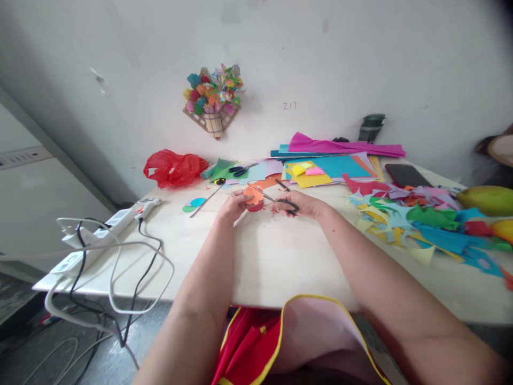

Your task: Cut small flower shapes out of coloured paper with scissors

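Note:
My left hand (235, 205) pinches an orange paper piece (254, 195) with a wavy, flower-like edge. My right hand (300, 205) is closed around the dark handles of a pair of scissors (287, 205), whose blades point left toward the orange paper. Just below that paper lies a round red piece (255, 207) on the table. Small orange scraps are scattered around both hands. Left of my left hand rest a blue paper circle (197, 202) and a green one (188, 209), partly overlapping.
A second pair of scissors (239, 171) lies on green paper behind. Stacked colored sheets (340, 167) sit at the back right, beside a phone (406, 175). Paper scraps (433, 216) are heaped on the right. A red plastic bag (174, 167), power strip (96, 240) and looping cables occupy the left.

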Demonstrator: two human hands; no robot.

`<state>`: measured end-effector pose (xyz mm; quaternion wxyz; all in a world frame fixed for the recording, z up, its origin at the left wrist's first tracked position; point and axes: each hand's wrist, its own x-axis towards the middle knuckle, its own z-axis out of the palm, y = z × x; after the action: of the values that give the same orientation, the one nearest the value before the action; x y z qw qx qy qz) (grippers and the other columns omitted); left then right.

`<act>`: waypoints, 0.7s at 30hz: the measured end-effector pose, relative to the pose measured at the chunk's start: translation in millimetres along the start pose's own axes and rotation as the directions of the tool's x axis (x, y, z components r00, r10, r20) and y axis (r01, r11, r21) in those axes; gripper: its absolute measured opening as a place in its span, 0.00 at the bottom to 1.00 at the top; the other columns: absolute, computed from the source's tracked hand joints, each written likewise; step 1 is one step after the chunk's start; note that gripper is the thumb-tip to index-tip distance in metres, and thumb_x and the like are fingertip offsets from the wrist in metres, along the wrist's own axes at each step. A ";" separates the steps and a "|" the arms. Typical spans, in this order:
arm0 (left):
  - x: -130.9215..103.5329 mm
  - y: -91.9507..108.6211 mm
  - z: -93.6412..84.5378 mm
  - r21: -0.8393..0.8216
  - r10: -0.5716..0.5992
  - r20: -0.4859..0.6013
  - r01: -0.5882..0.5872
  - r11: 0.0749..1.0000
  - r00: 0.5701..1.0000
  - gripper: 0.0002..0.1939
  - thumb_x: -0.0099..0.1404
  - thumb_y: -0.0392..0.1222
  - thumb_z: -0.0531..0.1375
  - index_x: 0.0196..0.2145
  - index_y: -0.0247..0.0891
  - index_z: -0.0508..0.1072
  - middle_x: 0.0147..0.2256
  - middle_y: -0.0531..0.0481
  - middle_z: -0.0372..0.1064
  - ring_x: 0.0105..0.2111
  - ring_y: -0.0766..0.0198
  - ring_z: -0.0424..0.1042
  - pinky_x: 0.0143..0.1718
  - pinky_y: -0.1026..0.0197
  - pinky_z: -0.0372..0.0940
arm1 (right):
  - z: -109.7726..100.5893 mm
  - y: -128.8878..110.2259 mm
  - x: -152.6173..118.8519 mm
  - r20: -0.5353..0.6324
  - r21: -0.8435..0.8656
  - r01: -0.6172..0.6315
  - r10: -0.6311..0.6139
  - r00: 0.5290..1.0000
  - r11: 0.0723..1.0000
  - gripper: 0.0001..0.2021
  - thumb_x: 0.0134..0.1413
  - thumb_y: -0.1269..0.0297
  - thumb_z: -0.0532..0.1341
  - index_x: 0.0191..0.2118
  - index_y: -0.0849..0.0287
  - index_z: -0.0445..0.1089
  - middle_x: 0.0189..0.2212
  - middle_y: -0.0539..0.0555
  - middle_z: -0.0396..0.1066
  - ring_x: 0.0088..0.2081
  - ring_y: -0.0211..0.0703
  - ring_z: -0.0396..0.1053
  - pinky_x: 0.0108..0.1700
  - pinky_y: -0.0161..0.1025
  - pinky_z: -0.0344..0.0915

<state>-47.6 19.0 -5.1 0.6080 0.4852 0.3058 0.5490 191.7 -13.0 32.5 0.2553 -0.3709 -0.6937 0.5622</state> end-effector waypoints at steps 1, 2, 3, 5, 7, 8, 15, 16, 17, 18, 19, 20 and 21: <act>0.0 0.0 -0.1 -0.004 0.001 0.001 -0.001 1.000 1.000 0.10 0.43 0.34 0.72 0.23 0.32 0.75 0.24 0.47 0.74 0.24 0.63 0.73 0.32 0.60 0.68 | 0.5 -0.9 -0.4 -0.002 0.006 -0.003 0.003 1.000 1.000 0.12 0.54 0.59 0.67 0.29 0.64 0.71 0.14 0.47 0.65 0.14 0.29 0.57 0.17 0.30 0.52; 0.0 0.0 -0.2 -0.008 0.003 0.002 -0.003 1.000 1.000 0.10 0.43 0.34 0.72 0.23 0.32 0.75 0.24 0.47 0.74 0.24 0.63 0.73 0.32 0.59 0.69 | 1.0 -1.7 -0.8 -0.004 0.006 -0.003 0.003 1.000 1.000 0.12 0.54 0.59 0.66 0.29 0.65 0.71 0.14 0.47 0.64 0.14 0.30 0.57 0.17 0.30 0.52; 0.2 -0.1 -0.4 -0.009 0.003 0.005 -0.003 1.000 1.000 0.09 0.44 0.34 0.72 0.23 0.31 0.75 0.24 0.46 0.74 0.25 0.62 0.73 0.33 0.59 0.69 | 1.4 -2.4 -1.2 -0.006 0.004 -0.004 0.004 1.000 1.000 0.12 0.55 0.60 0.66 0.29 0.65 0.71 0.14 0.47 0.64 0.14 0.30 0.57 0.17 0.30 0.52; 0.6 -0.4 -0.8 -0.007 0.002 0.008 -0.002 1.000 1.000 0.08 0.45 0.34 0.71 0.24 0.31 0.76 0.25 0.46 0.75 0.25 0.62 0.74 0.33 0.58 0.69 | 2.1 -3.8 -2.0 -0.013 0.003 -0.009 0.009 1.000 1.000 0.11 0.55 0.61 0.65 0.28 0.65 0.71 0.14 0.47 0.64 0.14 0.29 0.56 0.17 0.29 0.51; 1.1 -0.7 -1.0 -0.005 0.001 0.005 -0.001 1.000 1.000 0.08 0.45 0.34 0.71 0.25 0.32 0.77 0.25 0.45 0.75 0.26 0.61 0.74 0.33 0.58 0.69 | 2.7 -5.0 -2.8 -0.020 0.008 -0.016 0.016 1.000 1.000 0.11 0.55 0.62 0.66 0.28 0.65 0.71 0.14 0.47 0.64 0.14 0.29 0.56 0.17 0.29 0.51; 1.3 -0.8 -1.1 -0.006 0.003 0.001 -0.003 1.000 1.000 0.08 0.45 0.34 0.71 0.25 0.32 0.77 0.25 0.46 0.75 0.26 0.61 0.74 0.33 0.58 0.69 | 2.9 -5.4 -3.1 -0.022 0.010 -0.020 0.021 1.000 1.000 0.11 0.55 0.62 0.66 0.28 0.65 0.71 0.14 0.47 0.64 0.14 0.29 0.56 0.17 0.29 0.51; 1.3 -0.3 -0.4 0.000 0.002 -0.015 -0.002 1.000 1.000 0.08 0.45 0.35 0.71 0.24 0.32 0.76 0.24 0.47 0.74 0.25 0.63 0.73 0.33 0.60 0.68 | 3.6 -5.6 -2.9 -0.048 -0.006 -0.018 0.017 0.999 1.000 0.11 0.55 0.62 0.65 0.27 0.65 0.71 0.14 0.47 0.64 0.15 0.29 0.56 0.17 0.29 0.51; 1.3 -0.2 -0.3 0.000 0.001 -0.018 -0.001 1.000 1.000 0.08 0.45 0.34 0.71 0.25 0.32 0.76 0.24 0.47 0.74 0.26 0.63 0.74 0.34 0.59 0.68 | 3.5 -5.3 -2.6 -0.045 -0.002 -0.015 0.015 0.999 1.000 0.11 0.55 0.63 0.65 0.27 0.65 0.71 0.14 0.47 0.64 0.15 0.29 0.56 0.17 0.29 0.51; 1.4 -0.3 -0.2 0.000 0.000 -0.022 0.000 1.000 1.000 0.08 0.45 0.34 0.71 0.25 0.32 0.76 0.25 0.47 0.74 0.26 0.63 0.74 0.34 0.59 0.69 | 3.3 -4.9 -2.3 -0.041 0.002 -0.012 0.012 0.999 1.000 0.11 0.55 0.63 0.65 0.27 0.65 0.71 0.14 0.47 0.64 0.15 0.29 0.56 0.17 0.29 0.51; 1.5 -0.3 -0.1 0.000 -0.002 -0.026 0.002 1.000 1.000 0.08 0.46 0.34 0.70 0.25 0.32 0.76 0.25 0.47 0.74 0.26 0.63 0.74 0.35 0.59 0.69 | 3.1 -4.4 -2.1 -0.037 0.005 -0.008 0.008 0.999 1.000 0.11 0.55 0.63 0.65 0.27 0.65 0.71 0.14 0.47 0.63 0.15 0.29 0.56 0.17 0.29 0.52; 1.7 -0.5 -0.1 0.000 -0.004 -0.030 0.004 1.000 1.000 0.08 0.46 0.34 0.70 0.25 0.32 0.76 0.25 0.48 0.74 0.26 0.63 0.74 0.35 0.59 0.69 | 2.9 -4.0 -1.8 -0.033 0.005 -0.004 0.005 0.999 1.000 0.11 0.55 0.63 0.65 0.27 0.65 0.71 0.14 0.47 0.63 0.15 0.29 0.56 0.17 0.29 0.52; 1.9 -0.6 0.0 0.000 -0.004 -0.033 0.004 1.000 0.999 0.08 0.46 0.34 0.70 0.25 0.32 0.76 0.25 0.48 0.74 0.26 0.63 0.74 0.35 0.59 0.69 | 2.8 -3.6 -1.7 -0.032 0.004 -0.001 0.001 0.999 1.000 0.11 0.55 0.62 0.65 0.27 0.65 0.71 0.14 0.47 0.64 0.14 0.29 0.56 0.17 0.29 0.52; 2.2 -0.8 0.0 0.001 -0.004 -0.036 0.004 1.000 0.999 0.07 0.46 0.33 0.70 0.25 0.32 0.76 0.24 0.48 0.74 0.25 0.63 0.74 0.35 0.59 0.69 | 2.7 -3.4 -1.6 -0.031 0.002 0.001 -0.001 1.000 1.000 0.11 0.56 0.62 0.65 0.26 0.64 0.71 0.14 0.47 0.64 0.15 0.29 0.56 0.17 0.29 0.52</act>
<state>-46.8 21.2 -5.5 0.6033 0.4749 0.3178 0.5563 189.8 -16.2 35.3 0.2667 -0.3792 -0.6893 0.5567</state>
